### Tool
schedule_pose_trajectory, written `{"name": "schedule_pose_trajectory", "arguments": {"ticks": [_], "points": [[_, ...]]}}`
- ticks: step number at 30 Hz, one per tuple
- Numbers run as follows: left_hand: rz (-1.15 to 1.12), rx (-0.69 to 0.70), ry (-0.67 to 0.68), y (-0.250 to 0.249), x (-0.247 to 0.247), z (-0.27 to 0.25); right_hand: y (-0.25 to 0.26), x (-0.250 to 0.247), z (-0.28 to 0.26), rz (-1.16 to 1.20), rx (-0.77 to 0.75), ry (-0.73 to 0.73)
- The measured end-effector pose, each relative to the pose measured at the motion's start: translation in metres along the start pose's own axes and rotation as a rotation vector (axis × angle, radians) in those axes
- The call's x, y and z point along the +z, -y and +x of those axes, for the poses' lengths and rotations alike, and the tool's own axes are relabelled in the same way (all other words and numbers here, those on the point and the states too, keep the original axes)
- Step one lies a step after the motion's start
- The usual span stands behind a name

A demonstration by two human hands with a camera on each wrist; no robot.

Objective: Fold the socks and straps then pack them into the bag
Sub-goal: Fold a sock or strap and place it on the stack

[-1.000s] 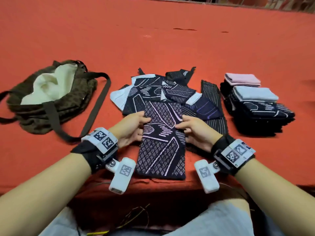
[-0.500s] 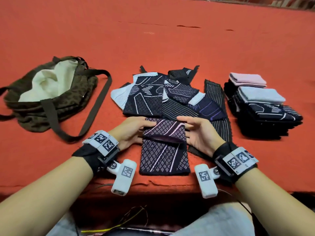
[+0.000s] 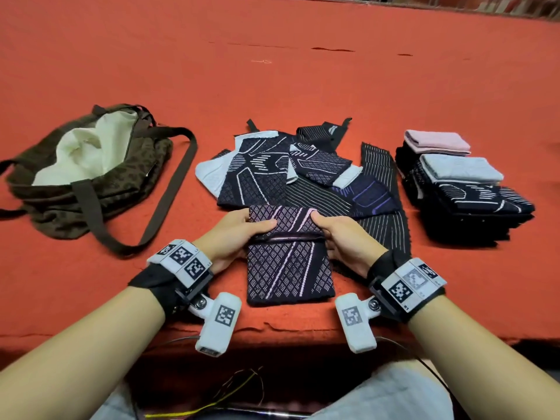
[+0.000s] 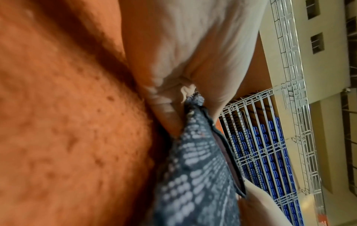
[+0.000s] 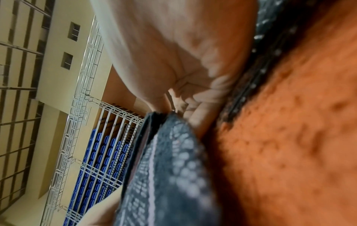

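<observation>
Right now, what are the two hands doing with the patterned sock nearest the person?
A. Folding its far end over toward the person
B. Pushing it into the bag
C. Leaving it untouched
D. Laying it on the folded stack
A: the left hand and right hand each pinch a side of the patterned sock, whose far part is doubled over, well apart from the bag.

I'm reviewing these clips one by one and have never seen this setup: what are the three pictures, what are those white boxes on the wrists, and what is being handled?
No robot here: a person works bare-handed, wearing tagged cameras on the head and both wrists. The wide picture is the head view; the two blurry close-ups look along each hand. The left hand and right hand pinch a dark patterned sock, half folded on the orange cloth. Beyond it lies an unfolded pile, a folded stack on the right, and an open bag on the left.
</observation>
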State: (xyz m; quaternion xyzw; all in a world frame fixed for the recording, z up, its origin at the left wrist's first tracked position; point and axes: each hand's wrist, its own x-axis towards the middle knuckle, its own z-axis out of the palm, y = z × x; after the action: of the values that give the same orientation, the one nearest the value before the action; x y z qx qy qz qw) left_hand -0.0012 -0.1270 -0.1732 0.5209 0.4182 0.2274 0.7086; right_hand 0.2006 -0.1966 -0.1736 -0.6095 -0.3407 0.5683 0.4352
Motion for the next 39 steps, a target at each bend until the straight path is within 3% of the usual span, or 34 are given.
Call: {"name": "schedule_pose_trajectory", "arguments": {"ticks": [6,10,13,18,21,24,26,29,32,39], "points": [[-0.055,0.024,-0.052,0.0,0.0,-0.002,0.001,-0.003,-0.004,-0.067,-0.002,0.11],[-0.022,-0.001,0.004,-0.002,0.0,-0.004,-0.002,-0.007,-0.001,0.142,-0.032,0.062],[-0.017,-0.008,0.011,-0.001,-0.002,-0.004,-0.004,-0.007,0.0,0.171,-0.062,0.049],[-0.12,-0.007,0.009,-0.002,-0.005,-0.003,-0.002,-0.01,-0.006,0.162,-0.076,0.053],[-0.236,-0.101,0.068,-0.01,-0.007,-0.007,-0.006,-0.011,-0.004,0.276,-0.134,-0.001],[-0.001,-0.117,0.135,-0.01,-0.003,-0.006,-0.007,-0.011,-0.003,0.283,-0.168,-0.037],[0.155,-0.075,0.092,-0.007,0.008,-0.005,-0.006,-0.009,-0.005,0.279,-0.168,-0.038],[0.208,-0.017,-0.025,-0.001,0.014,-0.001,-0.003,-0.013,-0.006,0.371,-0.13,-0.03],[0.191,0.003,-0.044,0.003,0.01,0.0,-0.004,-0.019,-0.004,0.51,-0.057,-0.008],[0.148,-0.021,-0.071,-0.004,0.009,-0.004,-0.003,-0.001,-0.009,0.047,-0.127,-0.024]]}}
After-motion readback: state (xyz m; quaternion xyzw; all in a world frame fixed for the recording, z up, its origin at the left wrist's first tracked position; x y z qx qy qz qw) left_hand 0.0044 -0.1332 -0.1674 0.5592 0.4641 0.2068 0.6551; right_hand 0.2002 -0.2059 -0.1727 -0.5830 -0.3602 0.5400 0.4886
